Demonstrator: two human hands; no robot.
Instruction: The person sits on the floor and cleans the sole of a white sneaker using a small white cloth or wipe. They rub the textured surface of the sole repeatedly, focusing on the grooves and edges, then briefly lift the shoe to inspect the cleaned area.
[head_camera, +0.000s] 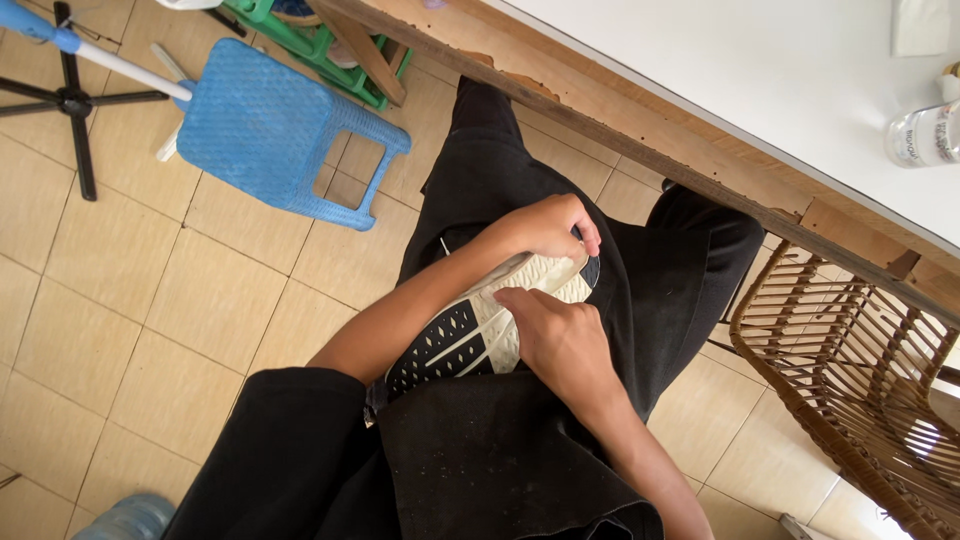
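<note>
While the camera looks straight down, one shoe (470, 330) lies sole-up across the lap, between two legs in black trousers (500, 170). Two hands on it: the left hand (545, 225) curls over the far end of the shoe, fingers wrapped round the edge and gripping it, and the right hand (560, 340) lies on the white part of the sole, fingers bent and pressing down, just beside the left. One sole shows, black with white pads at the near end, cream and ribbed at the far end; the upper is hidden underneath, and the left forearm covers one side of it. A black cloth (500, 460) spreads over the near lap and covers the shoe's near tip. On the tile floor, one blue stool (270, 130) stands well apart to the left, one black stand (70, 100) is cut off at the corner, and one green crate (320, 40) is half hidden by the table (760, 90). One wicker chair (850, 370) runs out of frame at right. One clear jar (920, 135) sits on the table, cut at the edge. Something bluish at bottom left is too blurred to name.
</note>
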